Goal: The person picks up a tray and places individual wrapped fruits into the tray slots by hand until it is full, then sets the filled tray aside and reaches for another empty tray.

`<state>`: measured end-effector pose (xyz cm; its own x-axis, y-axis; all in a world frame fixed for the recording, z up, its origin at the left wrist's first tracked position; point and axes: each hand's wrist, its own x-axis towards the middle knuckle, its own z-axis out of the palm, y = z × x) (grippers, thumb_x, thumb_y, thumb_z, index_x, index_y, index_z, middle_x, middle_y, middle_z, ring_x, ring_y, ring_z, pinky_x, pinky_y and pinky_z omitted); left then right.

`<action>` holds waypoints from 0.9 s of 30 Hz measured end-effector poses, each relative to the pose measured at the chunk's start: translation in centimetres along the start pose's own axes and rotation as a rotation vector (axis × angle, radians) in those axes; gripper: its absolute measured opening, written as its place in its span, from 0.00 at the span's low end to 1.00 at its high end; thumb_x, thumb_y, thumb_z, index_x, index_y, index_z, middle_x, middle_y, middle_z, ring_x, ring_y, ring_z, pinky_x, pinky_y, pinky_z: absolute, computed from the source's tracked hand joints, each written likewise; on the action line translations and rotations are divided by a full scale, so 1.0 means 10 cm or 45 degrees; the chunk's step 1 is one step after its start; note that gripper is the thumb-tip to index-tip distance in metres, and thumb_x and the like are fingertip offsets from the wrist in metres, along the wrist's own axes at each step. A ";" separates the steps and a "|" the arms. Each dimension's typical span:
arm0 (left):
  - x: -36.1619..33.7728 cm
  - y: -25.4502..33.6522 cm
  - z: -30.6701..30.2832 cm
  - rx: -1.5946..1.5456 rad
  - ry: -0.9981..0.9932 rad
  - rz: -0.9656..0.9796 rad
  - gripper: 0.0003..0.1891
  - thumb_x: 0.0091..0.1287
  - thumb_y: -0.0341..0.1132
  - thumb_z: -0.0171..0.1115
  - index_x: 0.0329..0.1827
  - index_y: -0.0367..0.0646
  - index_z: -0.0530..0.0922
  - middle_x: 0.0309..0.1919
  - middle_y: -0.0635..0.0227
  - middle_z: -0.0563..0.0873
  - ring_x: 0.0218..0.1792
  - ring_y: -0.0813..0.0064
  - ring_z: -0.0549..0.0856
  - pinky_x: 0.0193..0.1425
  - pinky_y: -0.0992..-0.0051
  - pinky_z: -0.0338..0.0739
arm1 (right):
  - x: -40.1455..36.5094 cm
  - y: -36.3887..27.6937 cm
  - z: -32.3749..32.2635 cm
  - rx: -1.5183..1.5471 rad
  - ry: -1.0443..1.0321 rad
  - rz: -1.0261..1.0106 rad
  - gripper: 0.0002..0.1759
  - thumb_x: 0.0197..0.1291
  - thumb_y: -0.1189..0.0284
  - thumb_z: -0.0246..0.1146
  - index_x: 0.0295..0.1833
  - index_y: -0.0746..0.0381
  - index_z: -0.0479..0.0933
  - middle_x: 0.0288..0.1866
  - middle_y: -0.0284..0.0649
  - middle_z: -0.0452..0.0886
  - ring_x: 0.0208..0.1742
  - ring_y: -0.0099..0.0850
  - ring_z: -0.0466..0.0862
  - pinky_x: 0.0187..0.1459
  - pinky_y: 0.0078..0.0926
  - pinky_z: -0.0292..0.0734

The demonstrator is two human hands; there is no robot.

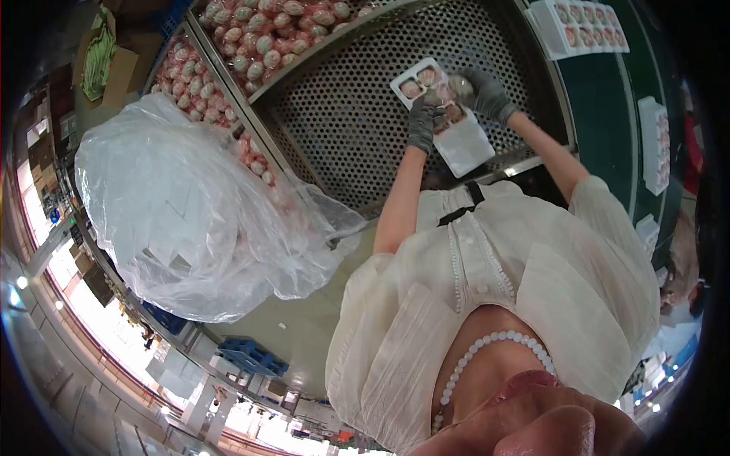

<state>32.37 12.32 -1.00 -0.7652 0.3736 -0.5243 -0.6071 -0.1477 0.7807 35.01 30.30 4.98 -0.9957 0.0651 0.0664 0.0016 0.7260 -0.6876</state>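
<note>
Both of my hands wear grey gloves. A white foam tray (pixel 465 147) with moulded cups lies on the perforated metal worktop in front of me. Small wrapped round items (pixel 411 89), egg-like, sit in cups at its far end; its near end is plain white. My left hand (pixel 426 121) is at the tray's left edge, fingers curled against a wrapped item over the cups. At the tray's right side my right hand (pixel 489 95) closes around another wrapped round item (pixel 461 87), partly blurred. The fingers hide some of the cups.
Metal bins (pixel 266 42) full of red-and-white wrapped round items stand at the far left. A large clear plastic bag (pixel 175 205) bulges beside them. Filled white trays (pixel 582 29) rest on a green surface (pixel 608 83) to the right. A cardboard box (pixel 122 72) is at the upper left.
</note>
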 end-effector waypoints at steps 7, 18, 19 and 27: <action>-0.54 -0.71 0.24 0.466 -0.006 -0.143 0.07 0.51 0.26 0.55 0.34 0.39 0.73 0.23 0.70 0.76 0.18 0.80 0.71 0.19 0.79 0.65 | -1.28 -0.29 0.20 -0.056 -0.230 0.554 0.33 0.36 0.61 0.63 0.51 0.60 0.62 0.42 0.49 0.68 0.44 0.45 0.69 0.46 0.33 0.65; -0.60 -0.40 0.36 1.225 0.096 0.179 0.12 0.46 0.33 0.57 0.34 0.39 0.75 0.30 0.59 0.78 0.34 0.64 0.77 0.39 0.70 0.69 | -1.24 -0.37 0.12 -0.106 -0.226 0.429 0.25 0.41 0.60 0.59 0.45 0.60 0.67 0.31 0.46 0.74 0.34 0.43 0.74 0.35 0.35 0.69; -0.61 -0.45 0.35 1.224 0.089 0.170 0.12 0.46 0.33 0.57 0.34 0.39 0.75 0.30 0.59 0.78 0.34 0.64 0.77 0.39 0.70 0.69 | -1.19 -0.32 0.12 -0.106 -0.230 0.439 0.25 0.41 0.60 0.59 0.45 0.60 0.67 0.31 0.46 0.74 0.34 0.43 0.74 0.35 0.35 0.69; -0.76 -0.74 0.31 1.086 0.191 0.465 0.12 0.49 0.32 0.55 0.37 0.39 0.75 0.31 0.57 0.78 0.35 0.62 0.76 0.40 0.69 0.69 | -1.10 -0.32 0.13 -0.048 -0.206 0.578 0.21 0.42 0.58 0.59 0.37 0.62 0.71 0.31 0.48 0.75 0.33 0.42 0.75 0.36 0.32 0.69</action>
<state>43.33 13.37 -1.73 -0.9329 0.3061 -0.1896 -0.0072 0.5107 0.8597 45.84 26.41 5.48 -0.8953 0.2759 -0.3498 0.4397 0.6737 -0.5940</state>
